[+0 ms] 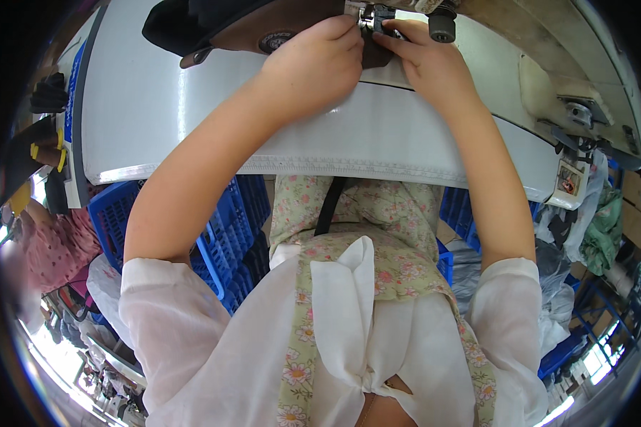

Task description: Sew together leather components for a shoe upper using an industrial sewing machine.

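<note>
A brown and black piece of sewing work with a round dark emblem lies on the white sewing machine table, its black part to the left. Its right end reaches the metal presser foot of the sewing machine. My left hand is closed on the brown part, just left of the foot, its fingertips mostly hidden. On the other side my right hand has its thumb and fingers bent close around the foot, pinching at the edge of the brown piece. What lies right under the foot is too small to make out.
The machine's arm overhangs at the upper right. A ruler strip runs along the front of the table. Blue plastic crates stand below on both sides of my lap. Plastic bags are at the right; another person's patterned garment shows at the left.
</note>
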Demonstrator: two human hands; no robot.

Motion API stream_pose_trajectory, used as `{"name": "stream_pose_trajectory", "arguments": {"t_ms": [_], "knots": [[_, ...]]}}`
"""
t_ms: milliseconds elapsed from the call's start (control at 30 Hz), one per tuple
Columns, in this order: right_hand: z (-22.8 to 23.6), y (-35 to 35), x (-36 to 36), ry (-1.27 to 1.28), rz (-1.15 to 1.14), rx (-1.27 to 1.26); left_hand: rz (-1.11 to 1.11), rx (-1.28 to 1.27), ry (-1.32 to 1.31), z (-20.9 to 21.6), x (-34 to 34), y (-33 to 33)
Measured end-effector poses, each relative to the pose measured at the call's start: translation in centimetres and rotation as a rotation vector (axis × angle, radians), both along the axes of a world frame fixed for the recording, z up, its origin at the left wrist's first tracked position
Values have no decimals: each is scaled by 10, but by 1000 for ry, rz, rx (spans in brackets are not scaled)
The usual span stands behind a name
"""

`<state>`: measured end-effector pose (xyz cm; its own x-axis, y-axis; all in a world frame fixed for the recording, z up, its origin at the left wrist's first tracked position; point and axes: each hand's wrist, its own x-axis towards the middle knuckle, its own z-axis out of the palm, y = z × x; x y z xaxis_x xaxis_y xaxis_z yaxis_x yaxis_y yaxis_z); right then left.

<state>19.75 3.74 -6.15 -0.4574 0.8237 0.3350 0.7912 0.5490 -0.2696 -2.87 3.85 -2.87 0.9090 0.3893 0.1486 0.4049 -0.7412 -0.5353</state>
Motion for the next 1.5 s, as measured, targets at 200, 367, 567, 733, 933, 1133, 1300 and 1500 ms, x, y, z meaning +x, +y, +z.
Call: {"name": "stream_pose_trajectory", "arguments": {"t_ms": [200, 367, 567, 733, 933, 1133, 1300, 1500], "knots": [[9, -2, 4, 158, -19, -190, -85, 73, -168, -2, -1, -1], [8, 4, 9, 138, 82, -88, 60, 9, -61, 1, 1, -7], [8, 4, 6, 109, 108, -22, 18, 13, -75, 0, -3, -5], [8, 0, 3, 88, 60, -56, -54, 26, -116, -1, -4, 2], [5, -2, 1, 54, 24, -35, -119, 48, -111, 13, -4, 4], [4, 1, 3, 163, 4, -157, -68, 42, -178, 11, -6, -1], [2, 21, 19, 232, 128, -142, 20, 29, -259, 4, -2, -7], [9, 20, 16, 38, 231, 144, -47, 18, -321, 6, -9, -5]]}}
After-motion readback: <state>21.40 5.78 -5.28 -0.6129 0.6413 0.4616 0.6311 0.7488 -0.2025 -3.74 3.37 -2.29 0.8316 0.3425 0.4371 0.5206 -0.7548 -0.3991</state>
